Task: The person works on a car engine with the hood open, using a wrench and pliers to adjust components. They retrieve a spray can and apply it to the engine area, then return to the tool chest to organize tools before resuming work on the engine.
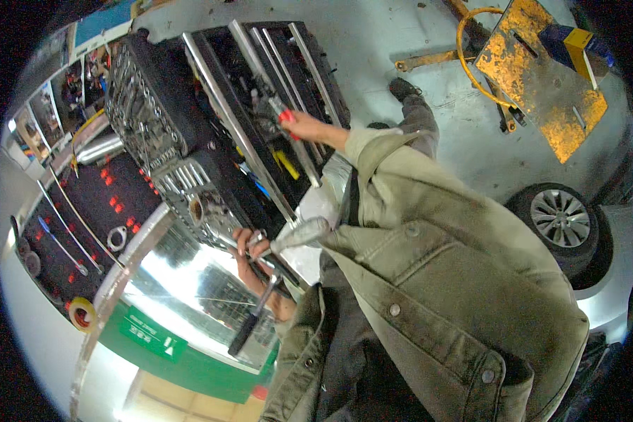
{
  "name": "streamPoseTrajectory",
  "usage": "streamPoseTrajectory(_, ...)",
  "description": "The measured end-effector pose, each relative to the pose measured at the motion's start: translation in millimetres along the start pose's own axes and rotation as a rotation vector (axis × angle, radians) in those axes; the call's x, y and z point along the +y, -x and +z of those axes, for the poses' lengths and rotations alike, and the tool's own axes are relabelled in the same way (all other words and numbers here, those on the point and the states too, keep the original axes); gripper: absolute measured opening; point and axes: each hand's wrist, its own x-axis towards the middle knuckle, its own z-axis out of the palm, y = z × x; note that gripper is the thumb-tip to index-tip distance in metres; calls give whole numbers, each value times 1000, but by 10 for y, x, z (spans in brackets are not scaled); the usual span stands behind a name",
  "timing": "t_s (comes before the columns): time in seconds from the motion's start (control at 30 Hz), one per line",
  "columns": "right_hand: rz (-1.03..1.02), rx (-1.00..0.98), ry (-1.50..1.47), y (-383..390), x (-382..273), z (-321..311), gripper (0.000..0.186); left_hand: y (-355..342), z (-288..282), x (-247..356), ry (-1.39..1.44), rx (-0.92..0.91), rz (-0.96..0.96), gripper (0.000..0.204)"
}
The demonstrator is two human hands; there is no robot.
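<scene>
Clock refs from view centre. Left hand (250,246) at 8: fingers curled on the narrow end of a grey tool (304,234), kind unclear, blurred. Black-handled ratchet (248,325), by its look, hangs at 7, by the left wrist; can't tell if those fingers carry it too. Right hand (308,126) at 12, over the open drawers: fingers clenched on a red-handled tool (285,115), far end lost among the drawer contents.

Status, my read: mid-job. Done: drawers (225,105) pulled open, 11 to 12, both hands loaded. Left: neither held tool set down, no drawer shut. Can't size the remainder from one view.

Inside the drawers: yellow tool (286,163), just past centre toward 11. Chrome sockets (137,105) laid out in rows at 10. Black panel (81,197) with red clips at 9, long rods on it. Tape roll (82,314) at 8. Farther: spoked wheel (558,216) at 3, on the floor side.
</scene>
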Motion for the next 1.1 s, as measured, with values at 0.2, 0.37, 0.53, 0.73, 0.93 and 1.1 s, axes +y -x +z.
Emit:
streamPoseTrajectory(0.2,86,71,-289,145,12,634,30,17,154,-72,77,-10,1,22)
streamPoseTrajectory(0.37,248,155,-558,-20,-82,972,49,-48,181,-149,173,-40,-84,24)
streamPoseTrajectory(0.53,336,138,-706,-165,-146,823,57,-73,173,-243,124,-59,-114,26)
streamPoseTrajectory(0.73,413,-6,-715,-206,-224,714,61,-18,211,-268,125,-104,-101,25)
streamPoseTrajectory(0.93,164,185,-300,54,-105,392,43,137,141,-137,161,-144,-58,31)
streamPoseTrajectory(1.1,204,368,-167,504,-260,-337,52,206,-104,-110,178,-184,22,28)
